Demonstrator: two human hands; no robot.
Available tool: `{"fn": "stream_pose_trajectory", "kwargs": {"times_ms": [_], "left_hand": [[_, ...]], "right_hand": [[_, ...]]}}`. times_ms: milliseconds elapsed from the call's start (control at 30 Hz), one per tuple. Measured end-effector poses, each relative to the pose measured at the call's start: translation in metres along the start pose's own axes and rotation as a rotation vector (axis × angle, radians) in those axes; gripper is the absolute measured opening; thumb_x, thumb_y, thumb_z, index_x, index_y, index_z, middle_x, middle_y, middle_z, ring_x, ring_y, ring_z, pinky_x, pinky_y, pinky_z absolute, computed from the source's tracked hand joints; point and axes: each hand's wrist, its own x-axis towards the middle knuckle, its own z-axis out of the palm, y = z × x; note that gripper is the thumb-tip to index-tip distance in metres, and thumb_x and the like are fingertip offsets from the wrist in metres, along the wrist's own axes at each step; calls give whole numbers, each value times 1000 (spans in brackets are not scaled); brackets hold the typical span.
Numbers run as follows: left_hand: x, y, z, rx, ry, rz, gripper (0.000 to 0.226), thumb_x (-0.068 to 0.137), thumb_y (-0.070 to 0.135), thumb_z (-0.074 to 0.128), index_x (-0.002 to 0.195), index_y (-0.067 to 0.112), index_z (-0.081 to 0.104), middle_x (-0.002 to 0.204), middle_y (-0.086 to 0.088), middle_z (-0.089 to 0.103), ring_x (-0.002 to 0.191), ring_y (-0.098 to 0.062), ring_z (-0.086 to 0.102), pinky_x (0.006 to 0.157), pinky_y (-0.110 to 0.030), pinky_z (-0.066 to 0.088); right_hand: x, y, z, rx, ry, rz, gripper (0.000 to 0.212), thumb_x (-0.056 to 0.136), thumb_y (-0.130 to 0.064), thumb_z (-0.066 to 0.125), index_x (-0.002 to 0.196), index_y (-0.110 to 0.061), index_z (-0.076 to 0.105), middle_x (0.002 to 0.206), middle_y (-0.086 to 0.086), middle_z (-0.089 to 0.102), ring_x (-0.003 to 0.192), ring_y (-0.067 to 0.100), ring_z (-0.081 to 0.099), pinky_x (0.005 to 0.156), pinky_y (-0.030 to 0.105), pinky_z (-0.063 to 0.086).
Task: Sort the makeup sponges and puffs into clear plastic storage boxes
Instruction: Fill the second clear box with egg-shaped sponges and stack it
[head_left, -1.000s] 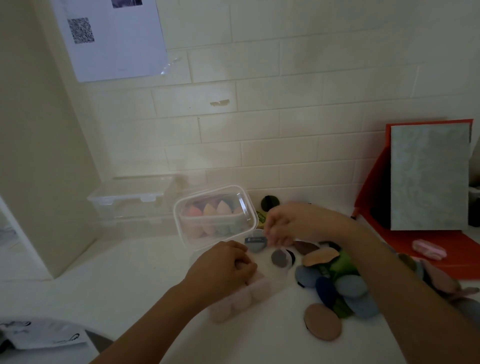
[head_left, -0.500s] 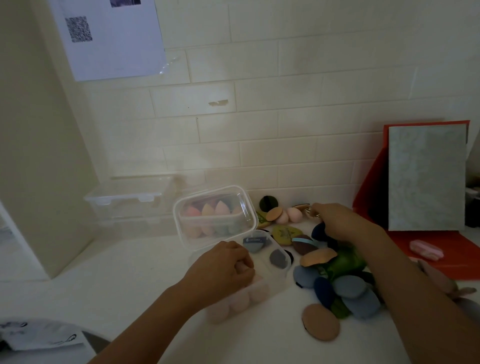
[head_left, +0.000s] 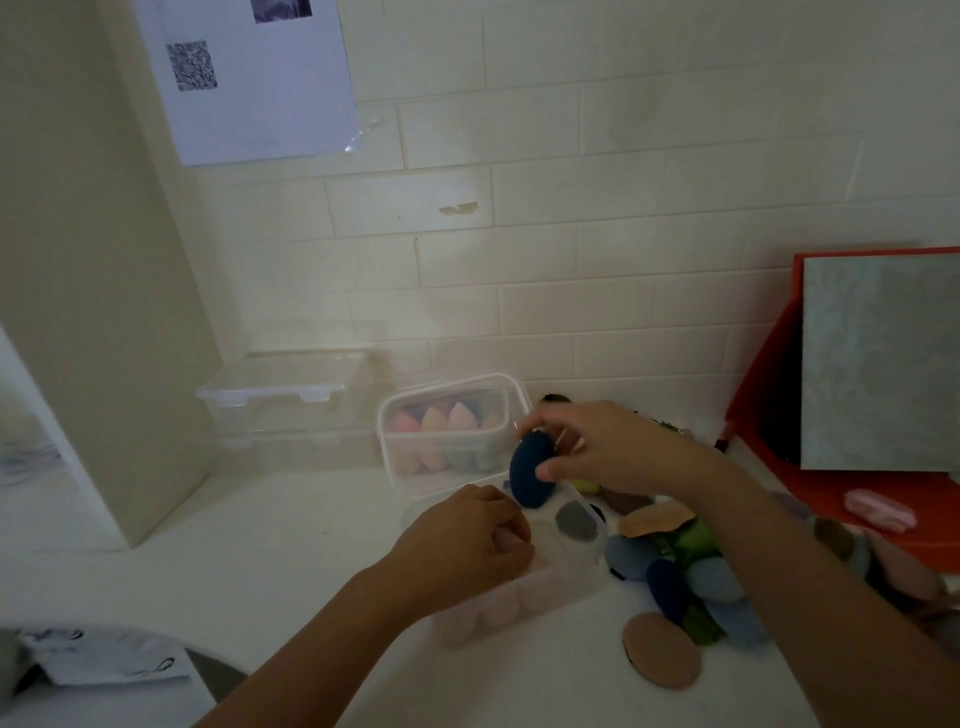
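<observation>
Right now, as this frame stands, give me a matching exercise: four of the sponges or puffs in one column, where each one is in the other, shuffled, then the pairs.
Things:
1. dark blue puff
2. grey puff
3. tan round puff
4. teardrop sponges

Places:
A. lying on the counter, nearest the camera
B. inside the rear clear box
C. pinched by the right hand
D. inside the open box in front

Pairs: 1-C, 2-D, 3-A, 4-B.
</observation>
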Motion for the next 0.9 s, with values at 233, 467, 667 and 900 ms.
{"fn": "stream_pose_trajectory", "kwargs": {"times_ms": [233,467,667,900], "left_hand": [[-1,3,-3,25,-21,24,20,85,36,52,97,27,66,99,14,57,94,-3,48,82,-20,44],[-2,5,-6,18,-61,19,23,86,33,52,100,23,67,105,10,59,98,-6,51,86,-27,47],[2,7,-12,16,-111,35,26,87,32,51,111,27,61,108,10,58,98,-7,52,86,-21,43],[4,2,-9,34,-145,22,44,90,38,48,134,37,46,126,8,51,116,-8,45,99,-21,35]], "right_hand": [[10,0,28,-395,-193,14,41,86,-1,55,119,-25,59,97,-11,51,96,12,52,94,30,38],[19,5,48,-640,-97,-85,18,89,-8,55,104,-13,47,88,2,52,78,17,49,56,24,35],[21,9,52,-767,-4,-198,16,89,-9,52,104,-13,48,106,7,56,90,21,54,57,26,28],[22,35,17,-269,129,60,37,71,-37,76,74,-24,42,77,-9,46,63,8,41,58,24,36]]}}
